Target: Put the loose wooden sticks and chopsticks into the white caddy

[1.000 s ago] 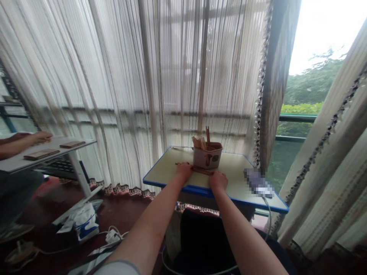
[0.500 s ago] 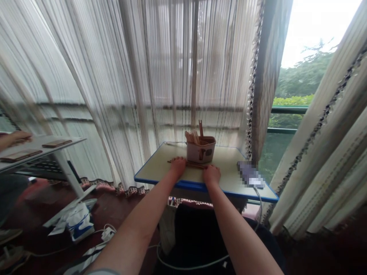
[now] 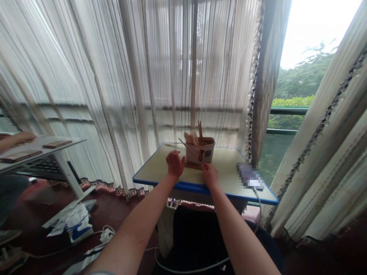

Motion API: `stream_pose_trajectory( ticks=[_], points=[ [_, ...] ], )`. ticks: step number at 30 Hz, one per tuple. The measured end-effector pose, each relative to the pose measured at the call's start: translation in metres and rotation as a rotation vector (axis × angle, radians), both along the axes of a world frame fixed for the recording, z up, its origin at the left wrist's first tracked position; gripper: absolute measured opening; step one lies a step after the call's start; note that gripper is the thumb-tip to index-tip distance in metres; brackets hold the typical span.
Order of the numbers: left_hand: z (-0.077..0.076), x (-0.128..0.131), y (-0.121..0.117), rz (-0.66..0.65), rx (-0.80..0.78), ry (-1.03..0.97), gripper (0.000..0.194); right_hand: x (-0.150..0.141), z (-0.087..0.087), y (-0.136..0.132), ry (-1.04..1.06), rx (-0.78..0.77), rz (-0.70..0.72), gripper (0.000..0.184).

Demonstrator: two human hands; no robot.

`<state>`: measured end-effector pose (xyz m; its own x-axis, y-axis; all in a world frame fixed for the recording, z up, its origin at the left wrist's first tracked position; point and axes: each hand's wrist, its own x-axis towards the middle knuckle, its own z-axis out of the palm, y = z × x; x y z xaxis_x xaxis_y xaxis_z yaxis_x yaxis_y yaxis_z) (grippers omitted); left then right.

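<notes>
In the head view, my left hand (image 3: 176,164) hovers over the table to the left of the bin, its fingers loosely apart and nothing in them. My right hand (image 3: 210,174) is closed at the bin's front right, gripping the lower end of a thin chopstick (image 3: 182,142) that slants up and left across the bin's front. Several brown chopsticks (image 3: 194,165) lie side by side in front of the bin, their right ends at my right fingertips. The small pinkish bin (image 3: 211,153) holds pale wooden sticks (image 3: 190,138) and upright brown chopsticks (image 3: 200,129).
A pale table (image 3: 155,168) with blue edging carries all this. At its right lies a blurred-out phone-like object (image 3: 249,175) with a cable (image 3: 259,204). At left, another person's hand (image 3: 24,137) rests on a white table (image 3: 67,139). Curtains (image 3: 172,68) hang behind.
My left hand has lifted off the chopsticks and opened. A chopstick now tilts up toward the left from my right hand, which stays near the same place.
</notes>
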<state>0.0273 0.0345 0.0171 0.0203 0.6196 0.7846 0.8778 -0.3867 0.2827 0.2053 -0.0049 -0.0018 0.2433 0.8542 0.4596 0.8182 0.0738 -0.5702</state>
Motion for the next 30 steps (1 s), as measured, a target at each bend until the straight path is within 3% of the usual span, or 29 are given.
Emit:
stream_pose_trajectory(
  ticks=[8, 12, 15, 19, 22, 30],
  points=[
    [-0.006, 0.016, 0.001, -0.432, -0.168, -0.157, 0.026, 0.000, -0.002, 0.002, 0.102, 0.029, 0.140, 0.026],
    [-0.009, 0.024, -0.006, -0.533, -0.340, -0.363, 0.026, -0.001, -0.002, 0.002, 0.158, 0.047, 0.227, 0.025],
    [-0.001, 0.025, -0.007, -0.532, -0.387, -0.436, 0.026, -0.001, -0.004, 0.004, 0.193, 0.056, 0.251, 0.023],
    [0.026, 0.028, -0.008, -0.476, -0.310, -0.474, 0.026, 0.001, -0.007, 0.006, 0.268, 0.101, 0.154, 0.037],
    [0.054, 0.032, -0.007, -0.475, -0.243, -0.351, 0.027, 0.004, -0.008, 0.005, 0.411, 0.126, 0.050, 0.045],
    [0.130, 0.060, 0.021, -0.420, -0.030, -0.132, 0.025, 0.004, -0.007, 0.002, 0.546, 0.123, 0.043, 0.047]
  ],
)
